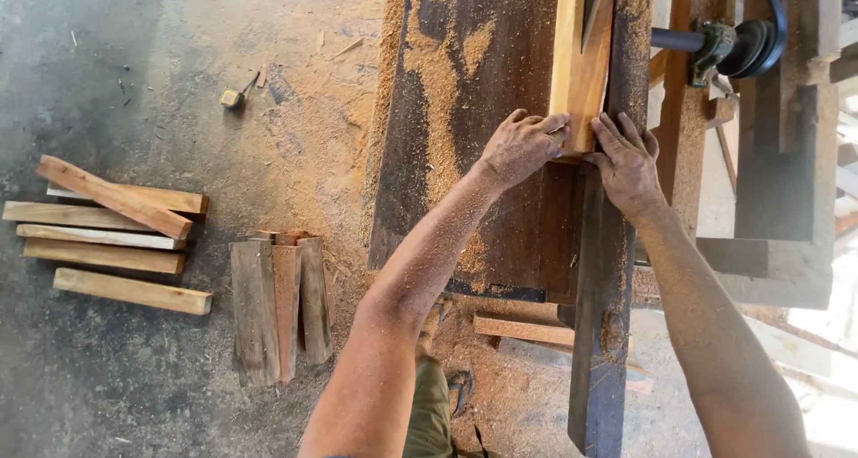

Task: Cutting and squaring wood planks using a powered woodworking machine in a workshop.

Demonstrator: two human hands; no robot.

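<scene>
A light-coloured wooden board (579, 56) lies lengthwise on a dark saw table (465, 136) dusted with sawdust. A dark blade (593, 7) stands in a cut at the board's far end. My left hand (523, 143) presses the board's near end from the left, fingers curled on its corner. My right hand (627, 163) pushes against the same end from the right, fingers spread on the wood. A dark fence rail (601, 333) runs along the table's right side under my right wrist.
On the concrete floor at the left lie several cut wood strips (107, 235) in a loose stack, and a bundle of dark wedge-shaped offcuts (281, 306). A shaft with a pulley (742, 47) sits at the upper right on a wooden frame. Sawdust is heaped beside the table.
</scene>
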